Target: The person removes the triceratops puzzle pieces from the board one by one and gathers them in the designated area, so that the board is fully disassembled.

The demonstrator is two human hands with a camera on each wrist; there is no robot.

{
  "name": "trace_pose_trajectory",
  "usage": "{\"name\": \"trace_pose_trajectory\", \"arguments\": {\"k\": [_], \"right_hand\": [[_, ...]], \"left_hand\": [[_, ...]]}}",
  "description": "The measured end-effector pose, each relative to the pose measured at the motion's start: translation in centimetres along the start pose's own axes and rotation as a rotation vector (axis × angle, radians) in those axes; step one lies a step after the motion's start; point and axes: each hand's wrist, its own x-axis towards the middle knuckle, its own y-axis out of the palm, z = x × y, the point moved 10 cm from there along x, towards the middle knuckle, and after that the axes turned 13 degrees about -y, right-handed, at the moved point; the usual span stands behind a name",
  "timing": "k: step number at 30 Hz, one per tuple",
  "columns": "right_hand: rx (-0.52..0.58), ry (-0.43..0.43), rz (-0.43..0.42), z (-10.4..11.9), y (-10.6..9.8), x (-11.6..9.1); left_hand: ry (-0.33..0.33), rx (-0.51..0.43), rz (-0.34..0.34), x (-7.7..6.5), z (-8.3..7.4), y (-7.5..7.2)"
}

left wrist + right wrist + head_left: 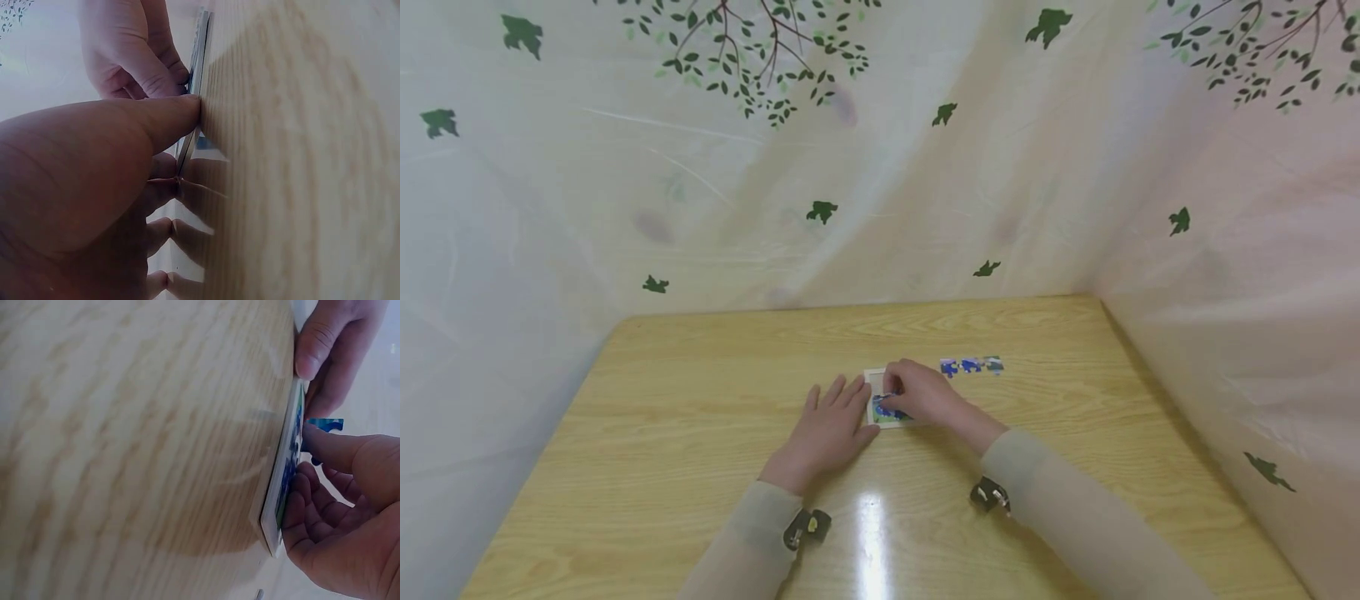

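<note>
A small jigsaw puzzle tray (869, 412) with a pale border lies on the table, its lower part filled with blue and green pieces. My left hand (829, 427) lies flat with fingers spread at the tray's left side; its thumb touches the near corner. Over the tray, my right hand (925, 393) pinches a blue puzzle piece (332, 424) between thumb and fingers. In the right wrist view that piece stands up from the tray's surface, while the other fingers rest along the filled pieces. Part of the tray is hidden under the right hand.
Several loose puzzle pieces (972, 365) lie in a row to the right, beyond my right hand. The wooden table (715, 375) ends at a pale curtain (880, 183) printed with leaves, at the back and both sides.
</note>
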Motion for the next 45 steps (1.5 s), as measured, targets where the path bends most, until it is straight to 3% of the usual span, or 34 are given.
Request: {"name": "trace_pose_trajectory", "arguments": {"k": [11, 21, 28, 34, 45], "right_hand": [[0.17, 0.003, -0.098, -1.1, -1.5, -0.6], [0.142, 0.036, -0.15, -2.0, -3.7, -2.2], [0.132, 0.104, -0.204, -3.7, -5.5, -3.7], [0.109, 0.11, -0.264, -5.2, -7.4, -4.9], [0.061, 0.12, -0.205, -7.4, -8.1, -6.5]], "left_hand": [[-0.005, 0.006, 0.001, 0.1, 0.2, 0.1], [0.009, -0.006, 0.0, 0.3, 0.3, -0.1], [0.005, -0.016, 0.008, 0.8, 0.8, 0.0], [0.013, -0.021, 0.011, 0.8, 0.7, 0.0], [0.005, -0.019, 0.017, 0.3, 0.3, -0.2]]}}
